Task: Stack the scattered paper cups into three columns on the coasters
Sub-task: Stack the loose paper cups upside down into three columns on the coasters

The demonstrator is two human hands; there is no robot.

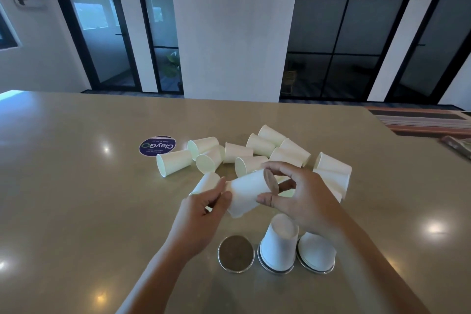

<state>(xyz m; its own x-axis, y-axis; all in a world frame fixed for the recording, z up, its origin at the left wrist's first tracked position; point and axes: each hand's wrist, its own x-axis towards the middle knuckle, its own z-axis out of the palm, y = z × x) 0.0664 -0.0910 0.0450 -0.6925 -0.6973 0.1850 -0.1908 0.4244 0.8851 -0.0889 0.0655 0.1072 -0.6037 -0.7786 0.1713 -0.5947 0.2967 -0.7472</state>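
Observation:
Three round coasters lie in a row near me. The left coaster (236, 254) is bare. An upside-down white cup (279, 243) stands on the middle coaster (262, 264), and another upturned cup (317, 251) on the right coaster (328, 271), partly behind my right arm. Both hands hold one white paper cup (248, 194) sideways above the table. My right hand (303, 199) pinches its base end, my left hand (204, 214) touches its rim end. Several loose cups (262, 146) lie on their sides beyond, one (207, 182) just left of the held cup.
A purple round sticker (158, 145) sits on the beige table (63, 199) at the far left of the cup pile. The table's far edge runs in front of a white pillar (234, 33). Striped items (423, 120) lie at the far right.

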